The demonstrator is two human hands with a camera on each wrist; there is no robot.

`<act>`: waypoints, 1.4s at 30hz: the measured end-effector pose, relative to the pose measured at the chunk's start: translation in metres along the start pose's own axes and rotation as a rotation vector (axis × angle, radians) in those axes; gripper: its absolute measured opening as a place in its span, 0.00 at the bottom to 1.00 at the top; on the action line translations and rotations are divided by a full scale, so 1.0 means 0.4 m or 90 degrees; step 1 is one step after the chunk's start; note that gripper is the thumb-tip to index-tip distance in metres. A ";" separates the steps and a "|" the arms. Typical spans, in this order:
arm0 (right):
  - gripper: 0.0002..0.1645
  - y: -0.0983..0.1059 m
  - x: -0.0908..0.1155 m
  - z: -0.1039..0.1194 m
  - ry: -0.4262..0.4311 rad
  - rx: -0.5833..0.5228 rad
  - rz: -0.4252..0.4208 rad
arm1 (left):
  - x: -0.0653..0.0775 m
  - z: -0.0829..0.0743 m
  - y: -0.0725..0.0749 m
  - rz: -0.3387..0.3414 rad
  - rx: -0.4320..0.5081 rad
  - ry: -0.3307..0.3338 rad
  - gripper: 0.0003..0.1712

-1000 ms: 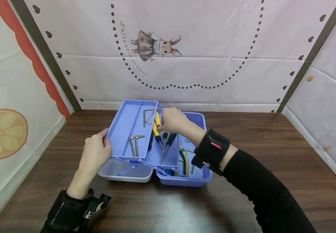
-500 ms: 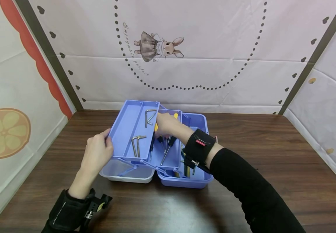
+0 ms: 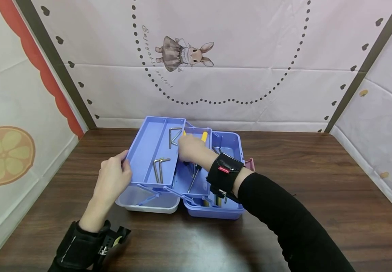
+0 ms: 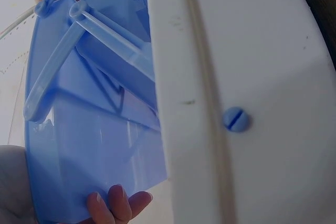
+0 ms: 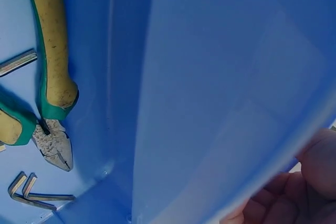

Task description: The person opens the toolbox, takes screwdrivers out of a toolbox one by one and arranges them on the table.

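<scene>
A blue cantilever toolbox stands unfolded on the table. My left hand [image 3: 112, 173] grips the left edge of its raised upper tray [image 3: 145, 147], thumb above; in the left wrist view the fingers [image 4: 119, 204] lie against the tray's underside. L-shaped hex keys [image 3: 161, 172] lie in that tray. My right hand [image 3: 192, 148] reaches down into the middle tray [image 3: 182, 179] among screwdrivers, covering most of them. A yellow handle [image 3: 204, 136] shows behind it. In the right wrist view its fingers are curled beyond the tray wall, and I cannot tell whether they hold a screwdriver.
In the toolbox's bottom compartment lie yellow-green cutting pliers [image 5: 55, 51] and more hex keys [image 5: 39, 196]. A translucent lid half [image 3: 148, 204] sits under the upper tray. A pink object [image 3: 250, 164] stands right of the box. Printed cloth walls [image 3: 243, 41] enclose the table [image 3: 301, 162].
My right hand has moved left and down into the middle tray, now covering the yellow-handled screwdrivers seen earlier. The pink object has come into sight behind the right forearm. My left hand keeps its grip.
</scene>
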State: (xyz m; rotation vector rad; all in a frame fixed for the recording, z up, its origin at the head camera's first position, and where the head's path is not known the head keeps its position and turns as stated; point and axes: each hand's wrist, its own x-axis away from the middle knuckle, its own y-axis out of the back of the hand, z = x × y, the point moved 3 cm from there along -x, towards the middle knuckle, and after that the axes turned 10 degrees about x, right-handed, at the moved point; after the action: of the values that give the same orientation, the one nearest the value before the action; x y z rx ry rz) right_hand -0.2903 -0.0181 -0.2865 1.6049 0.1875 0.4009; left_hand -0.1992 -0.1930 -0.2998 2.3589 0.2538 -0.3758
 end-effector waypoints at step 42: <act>0.13 0.097 0.139 -0.365 -0.064 -0.214 -0.001 | 0.003 -0.002 0.002 0.014 0.002 0.005 0.21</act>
State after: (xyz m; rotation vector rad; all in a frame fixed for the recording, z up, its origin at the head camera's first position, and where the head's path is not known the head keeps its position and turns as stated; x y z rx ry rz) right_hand -0.2972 0.1346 -0.2358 1.2902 0.0420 0.3305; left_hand -0.1977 -0.1930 -0.2994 2.3643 0.2316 -0.3573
